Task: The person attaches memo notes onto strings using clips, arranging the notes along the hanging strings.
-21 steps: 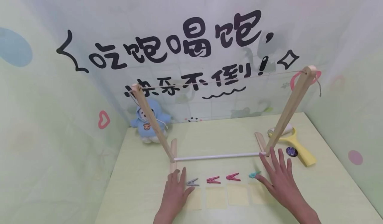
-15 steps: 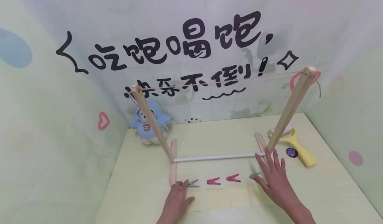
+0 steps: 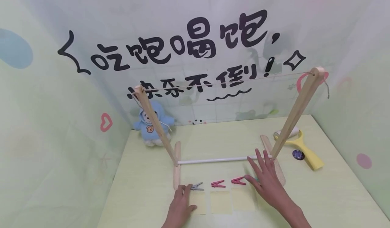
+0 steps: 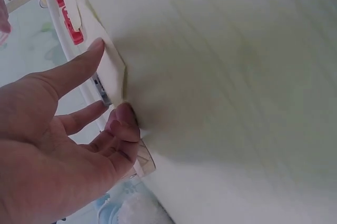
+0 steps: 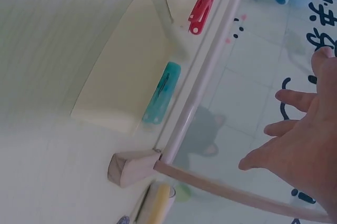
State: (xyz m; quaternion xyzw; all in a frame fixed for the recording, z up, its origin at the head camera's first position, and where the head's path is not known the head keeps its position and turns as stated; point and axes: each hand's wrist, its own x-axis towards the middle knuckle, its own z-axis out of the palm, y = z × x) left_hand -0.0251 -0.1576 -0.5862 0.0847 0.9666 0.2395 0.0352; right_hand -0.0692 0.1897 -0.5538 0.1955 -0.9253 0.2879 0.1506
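My left hand (image 3: pixel 180 206) rests at the left sticky note (image 3: pixel 199 203), its thumb on the paper and some fingers bent at the corner, as the left wrist view shows. A grey clothespin (image 3: pixel 197 186) lies just beyond its index finger. My right hand (image 3: pixel 268 184) hovers with spread fingers over the right end of the row and holds nothing. Beneath it, mostly hidden in the head view, a teal clothespin (image 5: pixel 162 93) lies at the edge of a sticky note (image 5: pixel 118 79). Two red clothespins (image 3: pixel 218 184) lie between the hands, above more notes (image 3: pixel 221 202).
A wooden frame (image 3: pixel 294 116) with a string across its top and a white rod (image 3: pixel 225 159) low between its posts stands behind the row. A plush toy (image 3: pixel 151 129) sits back left. A yellow lint roller (image 3: pixel 307 151) and a dark round object (image 3: pixel 298 154) lie right.
My right hand has moved left, over the teal clothespin. My left hand has drawn back slightly toward the near side, off the frame's left foot, and settled by the left sticky note.
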